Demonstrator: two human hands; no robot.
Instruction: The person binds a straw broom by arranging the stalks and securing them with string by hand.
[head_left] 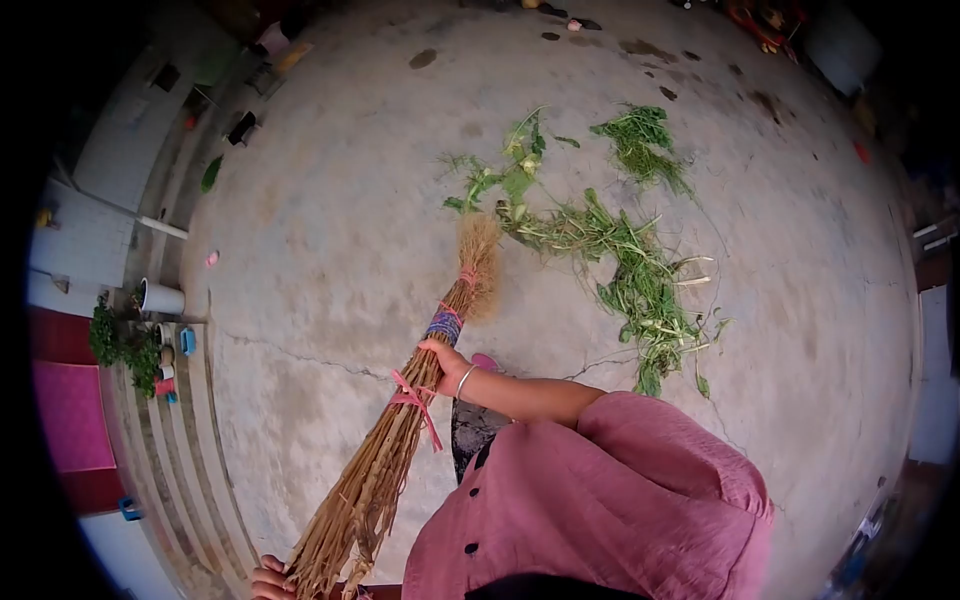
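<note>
A long straw broom (365,465) slants across the view, tied with pink strips and a blue-purple band. My right hand (442,368), with a bangle at the wrist, is closed round its stalks just below that band. At the lower left, my left hand (272,580) grips the thick stalk end, partly cut off by the frame edge. The broom's fine brush end (480,262) points away from me, beside the near-left part of the scattered green plants (640,270). More leafy greens (640,140) lie farther off on the concrete floor (330,260).
Concrete steps (185,440) run along the left, with potted plants (130,345) and a white bucket (162,297) on them. A crack (300,358) crosses the floor. Dark damp patches (423,59) mark the far floor. A pink slipper (485,361) shows beyond my right forearm.
</note>
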